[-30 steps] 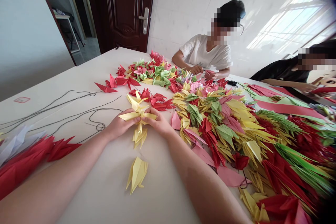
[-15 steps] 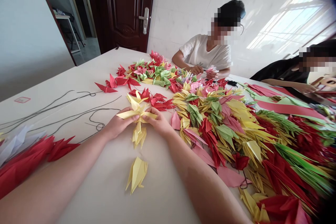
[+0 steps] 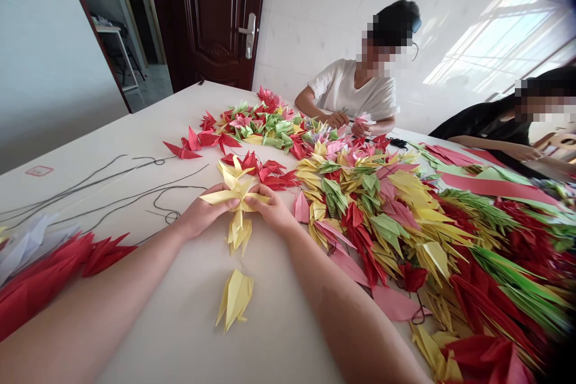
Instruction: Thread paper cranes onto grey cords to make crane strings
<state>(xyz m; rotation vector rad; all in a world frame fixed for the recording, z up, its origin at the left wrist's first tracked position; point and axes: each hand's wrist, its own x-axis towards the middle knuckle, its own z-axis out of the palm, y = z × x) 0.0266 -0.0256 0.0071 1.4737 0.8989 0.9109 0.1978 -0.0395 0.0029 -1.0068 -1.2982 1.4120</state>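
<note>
Between my two hands is a yellow paper crane (image 3: 240, 193) with its wings spread to both sides. My left hand (image 3: 204, 214) pinches its left wing near the body, thumb on top. On the other side, my right hand (image 3: 272, 207) grips the right wing the same way. Just below the hands lies a second yellow folded crane (image 3: 238, 234), partly covered by the held one. Closer to me, another yellow crane (image 3: 234, 301) rests alone on the white table (image 3: 180, 318). Several red cranes (image 3: 274, 174) lie just beyond my right hand.
A big heap of red, green, pink and yellow cranes (image 3: 387, 204) covers the table's right side. Dark strings (image 3: 103, 192) trail at left, near red and white cranes (image 3: 49, 264). A person in white (image 3: 360, 90) works across the table; another in black (image 3: 486, 120) sits at right.
The spread crane and my hands stay almost in place. At the far right, the hand of the person in black has shifted slightly.
</note>
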